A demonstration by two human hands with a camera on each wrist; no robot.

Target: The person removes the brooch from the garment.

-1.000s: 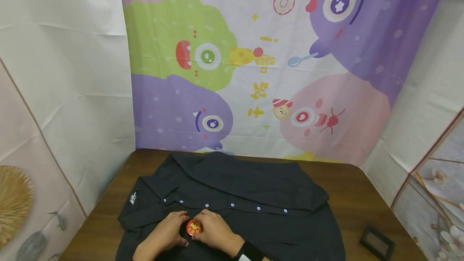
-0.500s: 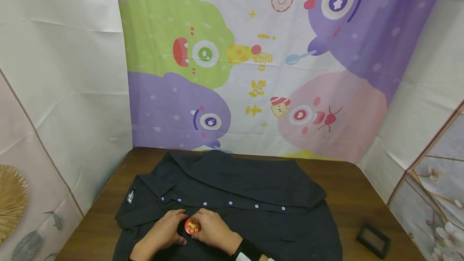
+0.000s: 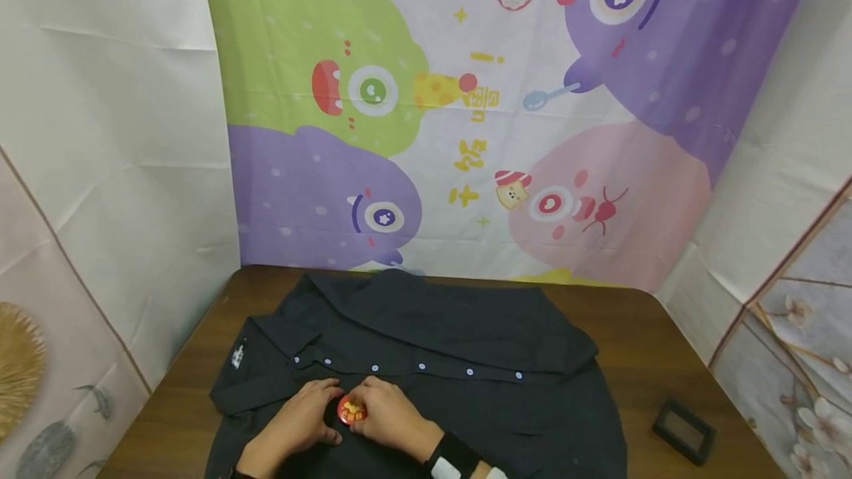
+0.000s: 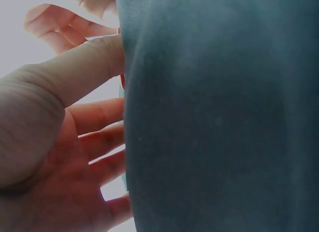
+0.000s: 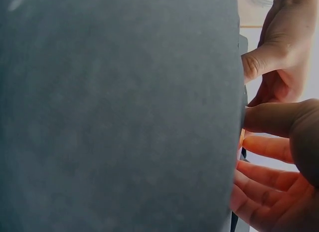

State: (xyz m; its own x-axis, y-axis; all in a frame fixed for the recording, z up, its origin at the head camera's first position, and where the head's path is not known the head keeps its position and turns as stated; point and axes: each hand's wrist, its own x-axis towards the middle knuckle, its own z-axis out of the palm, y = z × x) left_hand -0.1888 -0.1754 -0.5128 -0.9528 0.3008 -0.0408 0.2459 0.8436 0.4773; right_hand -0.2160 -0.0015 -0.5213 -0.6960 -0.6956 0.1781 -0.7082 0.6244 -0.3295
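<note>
A dark button-front shirt (image 3: 466, 416) lies spread out, with a row of several pale buttons (image 3: 422, 367) across it. On its left part is a round red badge (image 3: 350, 409) with a gold design. My right hand (image 3: 393, 416) pinches the badge at its right side between thumb and fingers. Just left of the badge, my left hand (image 3: 299, 420) rests on the cloth, thumb and fingers spread apart. Dark cloth (image 4: 214, 112) fills most of the left wrist view and hides the left fingertips; the right wrist view is likewise mostly cloth (image 5: 119, 112).
The shirt covers much of a brown wooden table (image 3: 642, 338). A small black frame-like box (image 3: 684, 431) lies on the table at the right. Behind the table hangs a cartoon-printed cloth (image 3: 459, 231), with pale cloth walls (image 3: 140, 131) at the sides.
The head view has shifted slightly, so the scene sits a little higher and further left. Both hands keep almost the same place around the badge.
</note>
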